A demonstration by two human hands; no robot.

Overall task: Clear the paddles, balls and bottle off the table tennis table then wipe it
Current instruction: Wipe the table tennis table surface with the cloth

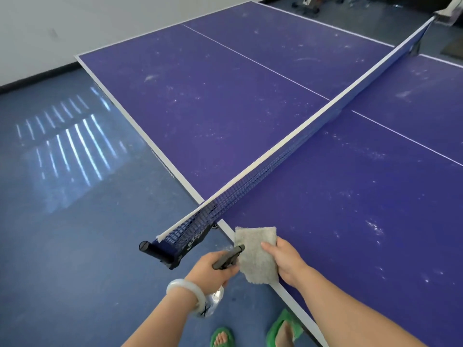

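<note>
The purple table tennis table (pixel 250 96) spreads ahead, its top speckled with dusty white marks; no paddles or balls show on it. My left hand (pixel 213 267) grips a clear spray bottle (pixel 226 257) by its dark trigger head, nozzle pointing at a grey cloth (pixel 256 254). My right hand (pixel 284 262) holds that cloth by its right edge, just above the table's near side edge. The bottle's clear body hangs below my left wrist.
The net (pixel 275 156) runs across the table from its black clamp post (pixel 155 250) near my left hand to the far side. Blue floor lies left of the table. Equipment stands on the floor beyond the far corner (pixel 310 6). My feet in green sandals are below.
</note>
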